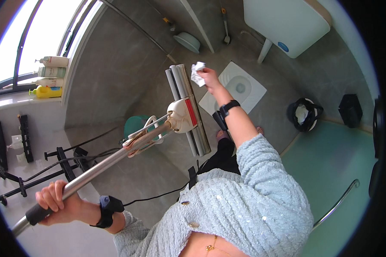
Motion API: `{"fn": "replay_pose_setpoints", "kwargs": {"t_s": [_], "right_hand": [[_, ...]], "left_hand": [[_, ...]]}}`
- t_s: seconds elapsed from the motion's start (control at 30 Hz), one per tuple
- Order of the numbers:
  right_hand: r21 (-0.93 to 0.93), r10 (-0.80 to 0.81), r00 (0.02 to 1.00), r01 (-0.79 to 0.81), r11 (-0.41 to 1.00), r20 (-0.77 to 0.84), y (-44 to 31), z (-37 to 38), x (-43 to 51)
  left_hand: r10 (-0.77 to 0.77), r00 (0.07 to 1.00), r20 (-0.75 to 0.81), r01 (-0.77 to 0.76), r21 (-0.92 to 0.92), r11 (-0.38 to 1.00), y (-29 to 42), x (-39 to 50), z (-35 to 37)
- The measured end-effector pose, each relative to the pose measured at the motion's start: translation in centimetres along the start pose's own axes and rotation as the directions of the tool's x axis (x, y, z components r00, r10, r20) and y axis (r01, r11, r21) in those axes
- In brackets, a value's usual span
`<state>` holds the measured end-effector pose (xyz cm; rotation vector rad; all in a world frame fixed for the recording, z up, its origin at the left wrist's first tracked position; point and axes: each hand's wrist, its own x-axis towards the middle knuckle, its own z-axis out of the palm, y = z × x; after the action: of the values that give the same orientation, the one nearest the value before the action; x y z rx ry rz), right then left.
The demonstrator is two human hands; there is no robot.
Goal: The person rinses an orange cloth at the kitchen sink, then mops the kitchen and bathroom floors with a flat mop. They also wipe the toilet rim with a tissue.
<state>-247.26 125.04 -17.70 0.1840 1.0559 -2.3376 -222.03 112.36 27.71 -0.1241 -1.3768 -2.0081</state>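
Note:
My left hand (58, 204) is wrapped around the black grip on the steel handle of a sponge roller mop (115, 160). The mop is raised off the floor, and its white plastic head (182, 115) carries grey rollers and a long strip with a brownish edge. Beside the far end of that head, my right hand (209, 80) pinches a crumpled white tissue (198, 74). A small gap separates the tissue from the mop head. Below the right arm, a white squat toilet (239, 86) is set into the floor, partly covered by the forearm.
A lined waste bin (304, 115) stands right of the toilet, near a glass door (328, 170) with a metal handle. A green basin (136, 127) lies behind the mop. Pump bottles (51, 72) line the windowsill. A white cistern (286, 25) hangs at the top right.

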Motion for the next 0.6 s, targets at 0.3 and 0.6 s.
{"fn": "replay_pose_setpoints", "kwargs": {"t_s": [0.3, 0.6], "right_hand": [[-0.417, -0.052, 0.997, 0.024, 0.909, -0.057, -5.9, -9.8, -10.7], [-0.519, -0.214, 0.919, 0.013, 0.855, -0.330, 0.8, -21.9, -24.2]], "left_hand": [[-0.022, 0.998, 0.052, 0.030, -0.149, 0.988, -5.4, -0.1, -2.9], [0.147, 0.954, -0.260, -0.128, 0.089, 0.988, -14.9, 0.5, -6.0]]}}
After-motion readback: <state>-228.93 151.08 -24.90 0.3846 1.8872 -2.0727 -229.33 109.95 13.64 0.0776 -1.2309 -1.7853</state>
